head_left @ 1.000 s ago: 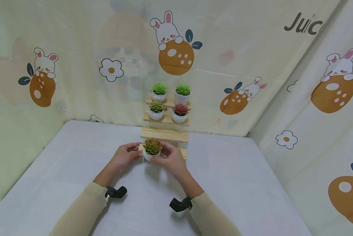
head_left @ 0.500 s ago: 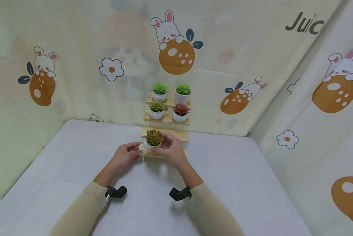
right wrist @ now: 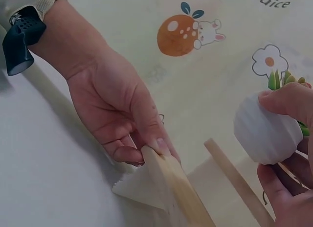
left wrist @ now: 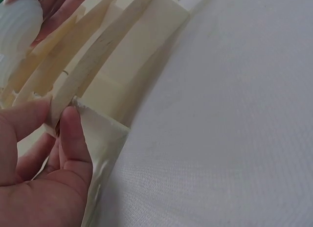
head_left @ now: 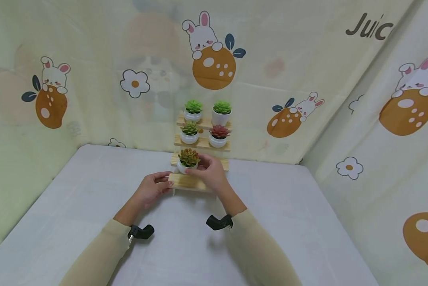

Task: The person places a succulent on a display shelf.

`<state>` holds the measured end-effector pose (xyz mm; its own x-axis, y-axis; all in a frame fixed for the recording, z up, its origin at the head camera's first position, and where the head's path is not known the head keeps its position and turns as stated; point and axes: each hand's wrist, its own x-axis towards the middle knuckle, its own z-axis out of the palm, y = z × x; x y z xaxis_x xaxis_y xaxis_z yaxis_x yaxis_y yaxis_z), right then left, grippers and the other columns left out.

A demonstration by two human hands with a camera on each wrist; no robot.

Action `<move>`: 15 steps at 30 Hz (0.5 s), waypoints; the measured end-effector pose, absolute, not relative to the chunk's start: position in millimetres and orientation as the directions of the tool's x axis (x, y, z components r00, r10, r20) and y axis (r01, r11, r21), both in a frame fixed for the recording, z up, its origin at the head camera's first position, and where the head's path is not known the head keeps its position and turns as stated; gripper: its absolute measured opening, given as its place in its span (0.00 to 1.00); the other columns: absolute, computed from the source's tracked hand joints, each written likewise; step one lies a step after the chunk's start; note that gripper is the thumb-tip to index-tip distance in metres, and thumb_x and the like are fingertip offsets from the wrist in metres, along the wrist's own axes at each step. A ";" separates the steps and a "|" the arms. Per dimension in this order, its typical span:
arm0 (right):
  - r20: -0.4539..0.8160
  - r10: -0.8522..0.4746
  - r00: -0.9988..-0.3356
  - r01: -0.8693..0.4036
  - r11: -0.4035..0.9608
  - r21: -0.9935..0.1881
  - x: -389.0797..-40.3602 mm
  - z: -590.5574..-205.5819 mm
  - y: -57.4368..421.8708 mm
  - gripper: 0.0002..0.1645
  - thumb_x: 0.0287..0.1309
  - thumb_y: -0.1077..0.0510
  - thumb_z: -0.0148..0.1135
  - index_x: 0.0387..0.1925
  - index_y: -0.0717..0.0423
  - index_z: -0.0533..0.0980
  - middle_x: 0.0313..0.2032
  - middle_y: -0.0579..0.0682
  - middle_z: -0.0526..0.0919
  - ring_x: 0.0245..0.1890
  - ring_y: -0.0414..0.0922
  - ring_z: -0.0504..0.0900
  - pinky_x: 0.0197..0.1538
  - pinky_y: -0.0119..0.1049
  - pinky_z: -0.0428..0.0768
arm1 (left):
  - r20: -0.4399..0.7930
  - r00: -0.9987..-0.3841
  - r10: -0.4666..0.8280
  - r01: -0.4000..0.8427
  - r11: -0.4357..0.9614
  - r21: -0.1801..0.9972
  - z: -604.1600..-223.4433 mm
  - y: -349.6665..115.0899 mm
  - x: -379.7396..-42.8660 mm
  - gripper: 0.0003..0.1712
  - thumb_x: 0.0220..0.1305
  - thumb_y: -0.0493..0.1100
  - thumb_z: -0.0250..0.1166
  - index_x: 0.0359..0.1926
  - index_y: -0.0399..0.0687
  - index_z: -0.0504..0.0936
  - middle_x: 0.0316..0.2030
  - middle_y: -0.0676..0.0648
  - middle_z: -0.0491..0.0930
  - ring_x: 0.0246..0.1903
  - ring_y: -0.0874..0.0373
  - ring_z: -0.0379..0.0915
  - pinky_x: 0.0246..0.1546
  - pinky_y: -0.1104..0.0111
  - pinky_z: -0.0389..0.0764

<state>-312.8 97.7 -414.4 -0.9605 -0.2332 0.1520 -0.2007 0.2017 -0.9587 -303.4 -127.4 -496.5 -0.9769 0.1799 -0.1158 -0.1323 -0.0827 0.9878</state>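
Between thumb and fingers my right hand holds a small potted succulent with orange-green leaves and a white pot. In the head view it is in front of the second-lowest step of a wooden tiered shelf; the right wrist view shows the ribbed white pot apart from the boards. My left hand pinches the left end of the lowest board, thumb on top and fingers beneath, as the left wrist view shows by the board.
On the upper two steps stand a green succulent, another in a taller pot, a yellow-green one and a red one. A patterned curtain hangs right behind the shelf. White cloth covers the table.
My right hand has lifted the potted succulent up and back, from before the lowest board to the second-lowest step. My left hand has stayed on the board's end.
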 end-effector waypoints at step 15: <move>0.181 -0.235 -0.955 -0.237 0.236 -0.942 -328.7 -402.1 98.5 0.34 0.50 0.58 0.81 0.61 0.54 0.80 0.58 0.54 0.85 0.56 0.49 0.85 0.58 0.38 0.86 | -0.121 -0.976 0.181 -0.139 -0.089 0.986 -497.1 -127.8 -305.3 0.30 0.71 0.31 0.62 0.72 0.31 0.67 0.51 0.40 0.78 0.42 0.61 0.80 0.46 0.72 0.87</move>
<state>-328.7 98.5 -402.1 -0.9548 -0.2354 0.1814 -0.2374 0.2365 -0.9422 -305.3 -127.8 -497.1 -0.9759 0.1814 -0.1212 -0.1390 -0.0887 0.9863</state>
